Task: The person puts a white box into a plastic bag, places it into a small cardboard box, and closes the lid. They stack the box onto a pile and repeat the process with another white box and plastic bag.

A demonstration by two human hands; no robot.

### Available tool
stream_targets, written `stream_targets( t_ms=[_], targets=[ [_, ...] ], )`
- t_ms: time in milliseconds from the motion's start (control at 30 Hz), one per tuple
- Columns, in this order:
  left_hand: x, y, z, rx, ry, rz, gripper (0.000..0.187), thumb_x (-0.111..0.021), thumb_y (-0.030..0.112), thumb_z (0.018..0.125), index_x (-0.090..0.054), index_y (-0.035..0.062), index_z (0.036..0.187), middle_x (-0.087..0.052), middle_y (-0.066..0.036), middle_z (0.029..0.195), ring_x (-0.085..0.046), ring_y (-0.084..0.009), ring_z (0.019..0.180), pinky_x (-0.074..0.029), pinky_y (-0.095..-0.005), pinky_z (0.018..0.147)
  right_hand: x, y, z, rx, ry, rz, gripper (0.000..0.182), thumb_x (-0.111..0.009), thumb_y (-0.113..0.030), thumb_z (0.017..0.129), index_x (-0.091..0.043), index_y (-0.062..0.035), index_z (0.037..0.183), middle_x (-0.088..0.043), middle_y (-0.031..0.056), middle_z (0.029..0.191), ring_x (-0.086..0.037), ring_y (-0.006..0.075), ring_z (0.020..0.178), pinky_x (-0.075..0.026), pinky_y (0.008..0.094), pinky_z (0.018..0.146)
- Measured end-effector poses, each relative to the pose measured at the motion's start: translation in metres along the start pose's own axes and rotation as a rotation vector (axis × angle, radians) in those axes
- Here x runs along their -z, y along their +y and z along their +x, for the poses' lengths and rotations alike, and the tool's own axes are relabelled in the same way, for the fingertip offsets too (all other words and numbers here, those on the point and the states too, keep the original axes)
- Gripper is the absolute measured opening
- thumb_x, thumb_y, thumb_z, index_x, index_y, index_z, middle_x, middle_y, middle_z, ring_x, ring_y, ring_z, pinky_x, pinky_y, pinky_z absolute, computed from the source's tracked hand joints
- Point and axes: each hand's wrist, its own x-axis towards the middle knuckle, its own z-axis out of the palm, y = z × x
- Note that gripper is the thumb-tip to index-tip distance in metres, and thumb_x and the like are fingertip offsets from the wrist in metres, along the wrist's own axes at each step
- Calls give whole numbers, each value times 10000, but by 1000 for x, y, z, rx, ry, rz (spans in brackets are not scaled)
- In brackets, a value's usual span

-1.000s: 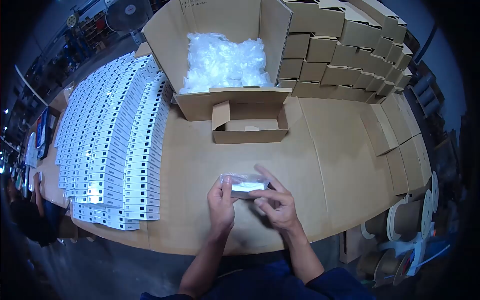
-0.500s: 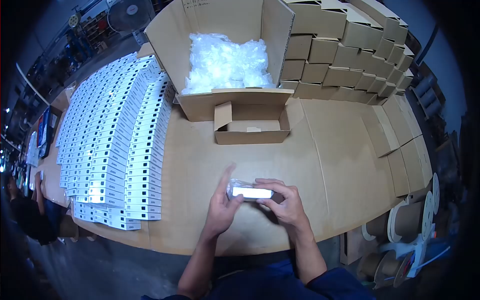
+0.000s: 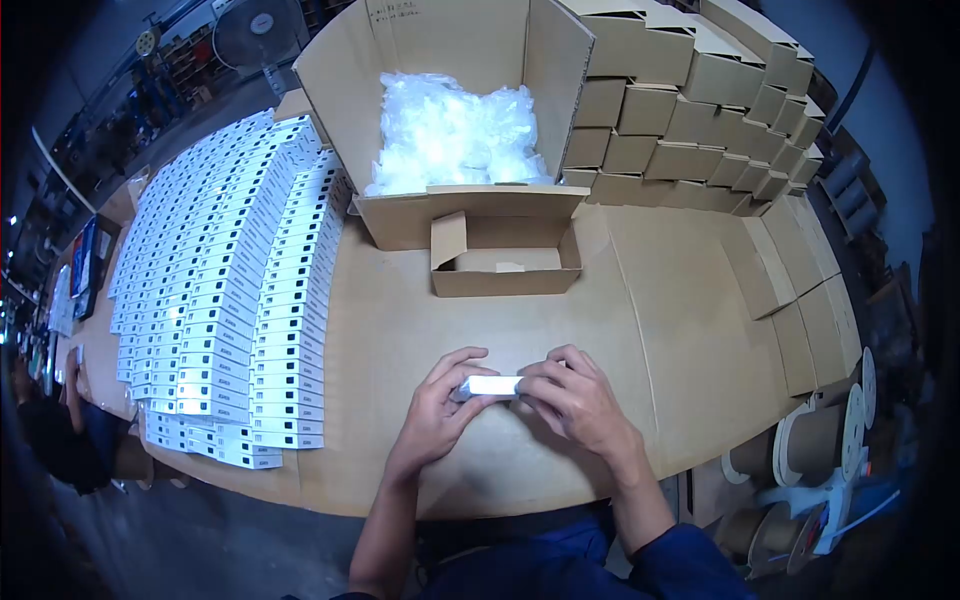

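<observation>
A small white box (image 3: 493, 385), with clear plastic bunched at its left end, is held level between my two hands over the table. My left hand (image 3: 436, 412) is closed on the left end, thumb below and fingers above. At the other end, the bent fingers and thumb of my right hand (image 3: 580, 402) pinch the box. A small open brown carton (image 3: 506, 283) stands just beyond them. Behind it a large open carton (image 3: 400, 222) holds a heap of clear plastic bags (image 3: 455, 135).
Stacked white boxes (image 3: 220, 300) fill the table's left side. Brown cartons (image 3: 690, 110) are piled at the back right, with more cartons (image 3: 820, 320) along the right edge. Cable spools (image 3: 820, 445) stand off the table at lower right. A person (image 3: 70, 420) is at far left.
My left fingers, which were stretched out, have bent round the box. The right hand's grip has shifted toward the box's right end. The plastic looks more gathered at the left.
</observation>
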Motion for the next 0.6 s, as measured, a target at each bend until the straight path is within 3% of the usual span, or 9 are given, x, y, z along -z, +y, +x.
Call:
stream_targets(
  t_ms=[100, 200, 233, 333, 367, 500, 600],
  targets=[
    [4, 6, 10, 26, -23, -42, 410, -728, 21, 922, -623, 2, 1318, -438, -187, 1535, -553, -287, 1307, -547, -346, 961, 10, 5, 9, 67, -86, 15, 182, -780, -78, 809, -684, -78, 964, -633, 91, 896, -653, 272, 882, -544, 405, 744],
    [3, 14, 25, -41, 183, 35, 569, -720, 26, 927, -515, 24, 1458, -343, -196, 1595, -549, -303, 1314, -562, -376, 954, 15, 19, 17, 65, 11, 60, 186, -773, -51, 809, -682, -55, 971, -639, 106, 912, -659, 298, 825, -552, 419, 723],
    [7, 15, 32, -48, 204, 160, 705, -722, 40, 915, -424, 104, 1551, -274, -210, 1624, -483, -358, 1381, -521, -445, 1035, 17, 20, 22, 27, 108, 37, 193, -774, -4, 803, -672, -32, 965, -640, 117, 898, -663, 305, 787, -556, 415, 711],
    [21, 0, 52, -242, 296, 918, 718, -729, 54, 888, -461, 177, 1543, -285, -224, 1613, -408, -415, 1412, -415, -504, 1140, 22, 30, 34, -118, 293, -59, 184, -775, 24, 814, -661, -25, 951, -641, 120, 871, -667, 298, 765, -554, 398, 694],
    [25, -9, 57, -228, 300, 933, 743, -733, 76, 868, -470, 228, 1546, -350, -223, 1542, -387, -439, 1380, -322, -546, 1190, 20, 35, 40, -132, 385, -71, 180, -775, 32, 829, -656, -24, 952, -644, 125, 855, -664, 294, 735, -545, 395, 666],
    [35, -22, 68, -199, 284, 998, 720, -727, 107, 881, -479, 226, 1546, -434, -206, 1376, -453, -405, 1290, -348, -571, 1160, 17, 55, 58, -156, 523, -252, 205, -765, 1, 850, -655, -32, 1020, -646, 137, 860, -656, 312, 734, -529, 429, 659],
    [36, -25, 67, -183, 269, 992, 710, -723, 114, 888, -482, 231, 1546, -437, -204, 1382, -460, -395, 1288, -353, -571, 1153, 10, 65, 69, -183, 536, -328, 207, -740, 1, 865, -647, -36, 1046, -642, 144, 870, -655, 334, 745, -533, 445, 679]
  ],
)
